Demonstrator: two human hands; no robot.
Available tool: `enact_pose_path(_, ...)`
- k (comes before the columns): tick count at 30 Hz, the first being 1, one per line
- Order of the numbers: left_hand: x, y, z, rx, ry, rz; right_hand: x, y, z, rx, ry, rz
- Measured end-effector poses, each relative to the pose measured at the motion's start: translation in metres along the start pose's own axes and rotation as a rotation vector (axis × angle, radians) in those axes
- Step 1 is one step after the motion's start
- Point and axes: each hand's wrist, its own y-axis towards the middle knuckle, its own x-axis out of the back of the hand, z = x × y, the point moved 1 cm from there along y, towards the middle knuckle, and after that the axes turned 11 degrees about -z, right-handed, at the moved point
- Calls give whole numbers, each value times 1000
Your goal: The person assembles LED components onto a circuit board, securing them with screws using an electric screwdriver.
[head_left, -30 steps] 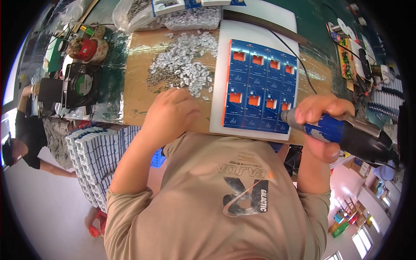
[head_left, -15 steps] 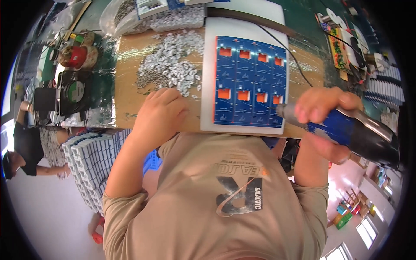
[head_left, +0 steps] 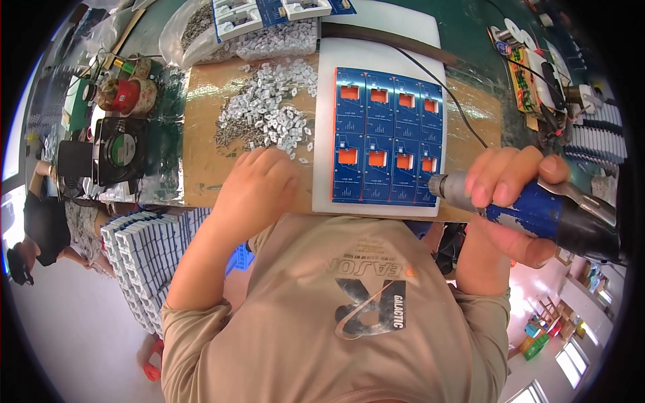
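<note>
In my right hand (head_left: 514, 181) is a blue and black electric screwdriver (head_left: 521, 218), lying nearly level with its grey nose pointing left. That nose is at the right edge of a blue circuit-board panel (head_left: 383, 138), close to its lower right cutout; whether it touches cannot be told. Orange shows through the panel's square cutouts. Under the panel lies a white foam sheet (head_left: 324, 174). My left hand (head_left: 259, 185) is curled closed at the near side of a heap of small white plastic parts (head_left: 279, 114). Its fingertips are hidden, and so is anything in them. Small metal screws (head_left: 235, 127) lie along the heap's left side.
Behind the heap are bags of parts (head_left: 275, 43) with white-framed blue boards (head_left: 235, 20) on top. A black fan (head_left: 119, 151) stands left; tools and a solder spool (head_left: 514, 33) lie right. A cable (head_left: 457, 97) crosses the foam. Another person (head_left: 47, 221) is at far left.
My view has tilted a little, so the bench sits slightly lower in the picture. Both hands keep nearly the same places, the right one still round the electric screwdriver.
</note>
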Motion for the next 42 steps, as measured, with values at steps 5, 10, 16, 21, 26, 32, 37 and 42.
enact_pose_path(5,8,7,-17,139,-295,-124,-6,10,4,-19,-6,85)
enact_pose_path(10,-16,35,-43,20,-480,-97,-13,15,2,-24,70,42)
enact_pose_path(16,-40,53,-57,21,-524,-90,-16,14,0,-30,58,-41)
enact_pose_path(21,-54,58,-62,69,-585,-86,-16,11,-3,-26,65,-40)
enact_pose_path(26,-51,60,-73,96,-561,-143,-13,10,-9,-23,41,-4)
enact_pose_path(32,-55,59,-72,44,-577,-163,-9,11,-7,-54,39,-50)
enact_pose_path(37,-54,58,-72,32,-566,-171,-9,11,-8,-51,48,-4)
enact_pose_path(42,-58,62,-66,-151,-505,-307,-19,6,-9,-56,-7,-114)
